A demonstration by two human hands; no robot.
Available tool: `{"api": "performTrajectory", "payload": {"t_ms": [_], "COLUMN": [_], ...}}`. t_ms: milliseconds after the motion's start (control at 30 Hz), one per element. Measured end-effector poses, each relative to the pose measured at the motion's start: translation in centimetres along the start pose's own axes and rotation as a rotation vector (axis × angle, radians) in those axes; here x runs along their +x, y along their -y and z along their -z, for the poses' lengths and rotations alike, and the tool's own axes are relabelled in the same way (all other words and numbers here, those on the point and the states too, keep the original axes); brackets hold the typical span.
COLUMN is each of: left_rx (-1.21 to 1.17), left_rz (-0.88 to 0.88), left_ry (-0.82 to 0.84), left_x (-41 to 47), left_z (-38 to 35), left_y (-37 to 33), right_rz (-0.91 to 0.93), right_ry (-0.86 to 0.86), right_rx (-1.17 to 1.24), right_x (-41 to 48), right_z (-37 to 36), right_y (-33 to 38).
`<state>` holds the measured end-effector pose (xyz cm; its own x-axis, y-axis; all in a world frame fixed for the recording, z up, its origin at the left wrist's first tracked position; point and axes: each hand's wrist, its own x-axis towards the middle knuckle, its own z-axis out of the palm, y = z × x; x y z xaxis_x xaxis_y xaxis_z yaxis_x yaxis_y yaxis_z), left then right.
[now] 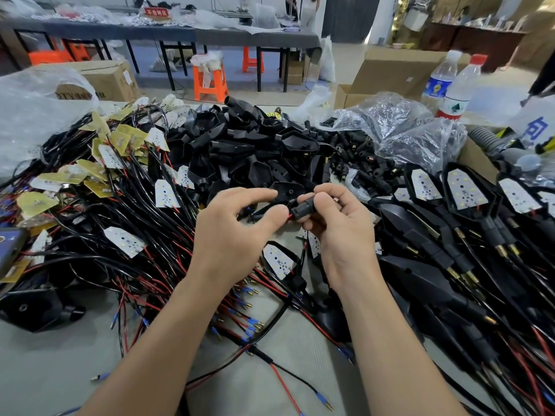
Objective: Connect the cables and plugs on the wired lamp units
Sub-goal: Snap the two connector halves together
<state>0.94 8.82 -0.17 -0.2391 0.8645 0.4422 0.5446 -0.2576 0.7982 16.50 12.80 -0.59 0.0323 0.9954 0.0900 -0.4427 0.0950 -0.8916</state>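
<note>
My right hand (336, 223) grips a short black rubber plug sleeve (303, 209) between thumb and fingers. My left hand (237, 229) pinches the red and black wires (264, 210) that run into the sleeve's left end. Both hands meet above the middle of the table. Just behind them lies a black lamp housing (288, 189). An LED board on wires (277, 261) lies on the table below the hands.
Wired LED boards (120, 175) are heaped at left, empty black housings (255, 139) behind, loose black sleeves (360, 157) and plastic bags at back right. Assembled lamp units (456, 205) line the right side. Two water bottles (450, 85) stand at the far right. Loose bullet-terminal wires (249, 322) cross the grey tabletop (45, 370).
</note>
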Motion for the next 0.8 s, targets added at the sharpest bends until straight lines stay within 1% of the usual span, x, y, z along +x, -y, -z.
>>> {"api": "performTrajectory", "payload": {"t_ms": [100,200,400,533,633,700,800], "left_rx": [-0.041,-0.034,0.003,0.185,0.171,0.105,-0.001], "left_rz": [0.054,0.048,-0.012,-0.213,-0.279,-0.236,-0.111], "left_ry": [0.063,0.108,0.004,-0.062,-0.072,-0.066,-0.049], "left_x": [0.3,0.5,0.7,0.6,0.3,0.3,0.3], "left_z": [0.2,0.2,0.2,0.3,-0.1,-0.1,-0.1], "left_y": [0.4,0.7,0.9,0.8,0.8,0.7,0.7], "right_rz": [0.002,0.008,-0.04,0.001,-0.022,-0.05,-0.066], "right_ry": [-0.051,-0.08,-0.047,0.035,0.087,0.092,0.08], "right_rx": [0.072,0.093,0.048,-0.076,-0.091,-0.038,0.006], "right_x": [0.2,0.2,0.0,-0.4,-0.8,-0.8,-0.7], "right_z": [0.0,0.0,0.2,0.1,-0.4,-0.5,-0.4], "right_y": [0.1,0.2,0.6,0.7,0.4,0.4,0.5]}}
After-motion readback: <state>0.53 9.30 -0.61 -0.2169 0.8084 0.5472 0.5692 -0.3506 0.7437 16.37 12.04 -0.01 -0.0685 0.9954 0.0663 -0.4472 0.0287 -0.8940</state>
